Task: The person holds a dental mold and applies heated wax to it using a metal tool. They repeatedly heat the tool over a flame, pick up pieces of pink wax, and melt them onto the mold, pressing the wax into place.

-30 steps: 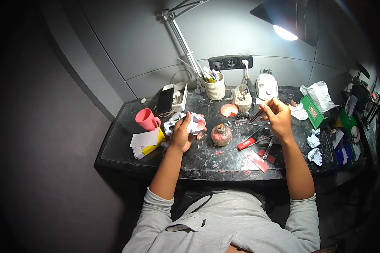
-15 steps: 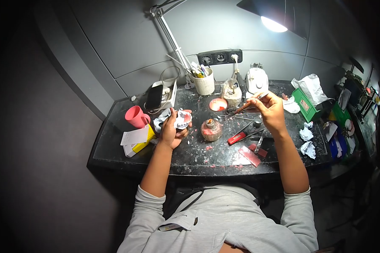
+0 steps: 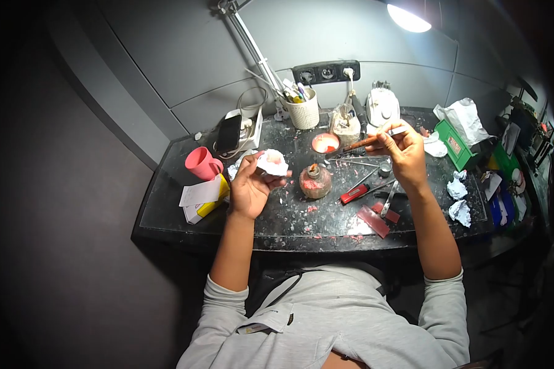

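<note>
My left hand (image 3: 251, 190) grips a white plaster dental cast (image 3: 277, 167) with pink wax on it, held up over the left part of the bench. In my right hand (image 3: 406, 154) is a wax knife with a brown wooden handle (image 3: 364, 143), pinched between thumb and fingers, its tip pointing left. That tip is close to a small round dish of red wax (image 3: 325, 144). Between my hands stands a glass spirit burner (image 3: 315, 184) with an orange glow at its wick. Behind my left hand lies a whitish lump (image 3: 235, 167), partly hidden.
Red wax sheets (image 3: 373, 221), a red lighter-like tool (image 3: 354, 194) and metal instruments lie at centre right. A pink mug (image 3: 202, 163), a phone (image 3: 229, 133) and a yellow box (image 3: 214, 200) are at left. Crumpled paper (image 3: 460, 212) and a green box (image 3: 452, 146) stand right.
My left hand has turned and opened out a little, with the cast now higher on the fingertips. The wax knife has stayed near the wax dish. The whole view has shifted slightly.
</note>
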`<state>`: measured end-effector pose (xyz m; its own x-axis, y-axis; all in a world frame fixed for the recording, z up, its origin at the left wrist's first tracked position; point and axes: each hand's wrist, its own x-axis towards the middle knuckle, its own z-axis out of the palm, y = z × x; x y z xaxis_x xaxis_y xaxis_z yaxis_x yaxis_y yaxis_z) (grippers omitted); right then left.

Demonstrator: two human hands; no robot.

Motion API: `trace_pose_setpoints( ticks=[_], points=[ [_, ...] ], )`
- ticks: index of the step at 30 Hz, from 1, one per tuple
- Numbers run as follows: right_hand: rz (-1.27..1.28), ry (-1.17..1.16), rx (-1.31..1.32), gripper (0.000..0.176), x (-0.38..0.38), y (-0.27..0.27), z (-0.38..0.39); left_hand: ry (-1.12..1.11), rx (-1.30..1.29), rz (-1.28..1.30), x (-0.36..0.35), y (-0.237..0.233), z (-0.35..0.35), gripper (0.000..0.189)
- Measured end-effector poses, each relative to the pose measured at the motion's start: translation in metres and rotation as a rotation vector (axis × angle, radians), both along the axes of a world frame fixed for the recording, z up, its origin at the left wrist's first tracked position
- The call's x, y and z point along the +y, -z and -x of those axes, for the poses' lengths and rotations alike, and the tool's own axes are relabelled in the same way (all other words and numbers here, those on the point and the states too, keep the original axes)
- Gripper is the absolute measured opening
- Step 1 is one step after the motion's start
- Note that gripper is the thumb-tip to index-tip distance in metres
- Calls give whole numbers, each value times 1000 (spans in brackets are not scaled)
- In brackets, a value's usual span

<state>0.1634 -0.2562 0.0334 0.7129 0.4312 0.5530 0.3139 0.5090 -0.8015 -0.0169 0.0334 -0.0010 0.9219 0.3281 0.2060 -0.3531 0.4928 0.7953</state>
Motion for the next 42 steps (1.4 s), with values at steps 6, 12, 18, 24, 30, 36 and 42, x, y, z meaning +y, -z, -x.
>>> trace_pose_setpoints(
  ticks=[6,12,18,24,30,36,42],
  points=[
    [72,-128,48,12,12,2,16,43,-107,43,-28,27,31,63],
    [95,-82,-46,15,11,2,20,-44,-62,-155,-53,39,39,74],
    [152,-54,-55,16,8,-1,23,-311,-16,-381,-82,29,37,85],
    [138,-72,-106,16,10,-3,32,-479,-48,-617,-93,35,37,83],
    [120,-72,-127,16,11,-3,36,-541,-78,-770,-93,43,35,83],
    [112,-56,-133,16,11,-5,39,-572,-67,-842,-93,48,34,82],
    [105,-52,-137,16,12,-5,42,-577,-44,-849,-93,47,33,81]
  ],
)
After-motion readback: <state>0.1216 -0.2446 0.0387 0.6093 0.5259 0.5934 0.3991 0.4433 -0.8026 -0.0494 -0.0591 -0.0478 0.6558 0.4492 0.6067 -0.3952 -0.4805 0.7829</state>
